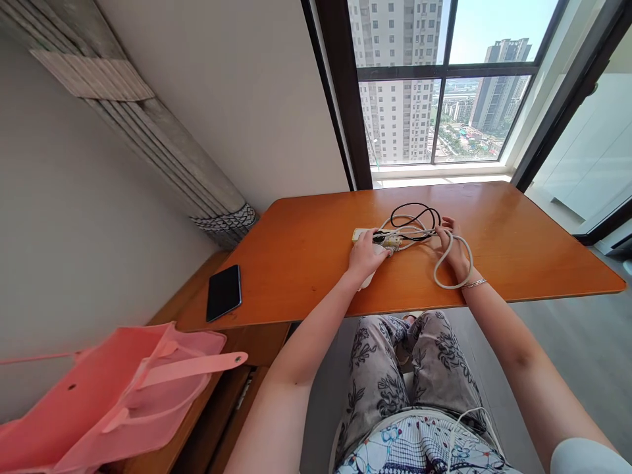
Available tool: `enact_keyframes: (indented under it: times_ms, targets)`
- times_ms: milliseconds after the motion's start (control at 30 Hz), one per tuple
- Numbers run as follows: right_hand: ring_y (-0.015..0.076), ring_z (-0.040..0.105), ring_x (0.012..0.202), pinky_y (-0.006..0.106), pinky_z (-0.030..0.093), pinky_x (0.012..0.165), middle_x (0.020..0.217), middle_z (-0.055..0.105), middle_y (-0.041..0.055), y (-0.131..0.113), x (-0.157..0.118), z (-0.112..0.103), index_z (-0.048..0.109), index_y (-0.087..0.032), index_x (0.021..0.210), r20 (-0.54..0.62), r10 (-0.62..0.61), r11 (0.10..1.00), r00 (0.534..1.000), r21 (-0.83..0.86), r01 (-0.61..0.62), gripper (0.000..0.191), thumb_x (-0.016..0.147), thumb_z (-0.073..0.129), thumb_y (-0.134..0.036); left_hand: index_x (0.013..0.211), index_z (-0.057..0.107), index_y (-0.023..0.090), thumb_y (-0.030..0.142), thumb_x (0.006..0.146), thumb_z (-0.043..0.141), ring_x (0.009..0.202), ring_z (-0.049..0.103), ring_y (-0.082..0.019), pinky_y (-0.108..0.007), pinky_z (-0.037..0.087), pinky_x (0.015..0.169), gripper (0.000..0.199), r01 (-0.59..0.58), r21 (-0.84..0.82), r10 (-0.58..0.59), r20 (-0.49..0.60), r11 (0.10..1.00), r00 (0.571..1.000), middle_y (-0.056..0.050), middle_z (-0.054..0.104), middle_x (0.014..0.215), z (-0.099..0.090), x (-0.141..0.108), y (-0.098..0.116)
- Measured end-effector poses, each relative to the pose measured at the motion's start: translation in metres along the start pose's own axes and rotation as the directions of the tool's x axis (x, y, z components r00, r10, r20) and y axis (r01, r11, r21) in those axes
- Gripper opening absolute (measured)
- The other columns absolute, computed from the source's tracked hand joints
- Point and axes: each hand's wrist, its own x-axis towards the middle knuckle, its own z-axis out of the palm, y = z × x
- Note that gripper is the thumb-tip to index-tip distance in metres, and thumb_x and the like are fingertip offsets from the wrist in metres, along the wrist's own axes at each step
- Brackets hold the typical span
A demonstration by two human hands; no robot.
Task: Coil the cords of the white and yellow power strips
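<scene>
My left hand [366, 255] lies over the near end of a bundle on the wooden table [296, 263], its fingers closed round a white plug or adapter [378, 249]. A cream power strip [356, 233] shows just beyond these fingers, partly covered. A white piece [367, 282] sticks out below the palm; its kind is hidden. My right hand [450, 245] has its fingers curled on a white cable [438, 276], which loops down over the wrist. A black cable [415, 205] forms loops between and beyond both hands.
A black phone [224, 293] lies at the table's left. An open pink bag [123, 388] with a strap rests on a lower wooden surface at lower left. A curtain [197, 178] hangs by the wall, and a window [444, 99] stands behind the table. My legs are below the near edge.
</scene>
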Motion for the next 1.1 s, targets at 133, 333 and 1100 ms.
enact_keyframes:
  times_ms: [133, 333, 1100]
  targets:
    - [0.0177, 0.058, 0.079, 0.037, 0.053, 0.078, 0.112, 0.060, 0.0094, -0.009, -0.002, -0.013, 0.056, -0.019, 0.124, 0.190, -0.132, 0.983, 0.973, -0.098, 0.153, 0.058, 0.073, 0.071, -0.042, 0.129, 0.050, 0.023, 0.029, 0.073, 0.076, 0.122, 0.058, -0.030, -0.044, 0.048, 0.104, 0.062, 0.045, 0.008, -0.044, -0.047, 0.999, 0.998, -0.012, 0.057, 0.132, -0.005, 0.009, -0.016]
    - [0.0218, 0.065, 0.092, 0.036, 0.051, 0.086, 0.114, 0.068, 0.0096, -0.016, 0.000, -0.041, 0.069, -0.022, 0.116, 0.668, -0.143, 0.775, 0.731, -0.384, 0.502, 0.033, 0.086, 0.056, -0.022, 0.131, 0.049, 0.019, 0.027, 0.072, 0.077, 0.127, 0.054, -0.028, -0.042, 0.045, 0.110, 0.066, 0.019, 0.012, -0.019, -0.030, 1.000, 0.999, -0.014, 0.053, 0.135, -0.012, 0.018, -0.037]
    - [0.0305, 0.051, 0.126, 0.053, 0.019, 0.117, 0.117, 0.071, 0.0135, -0.046, 0.045, 0.019, 0.076, -0.020, 0.107, 0.806, 0.066, 0.116, 0.588, -0.591, 0.798, 0.034, 0.094, 0.045, -0.019, 0.124, 0.063, 0.022, 0.026, 0.082, 0.065, 0.126, 0.057, -0.025, -0.042, 0.045, 0.111, 0.043, -0.217, -0.095, 0.224, 0.070, 0.972, 0.972, -0.009, 0.059, 0.135, -0.016, 0.005, -0.052]
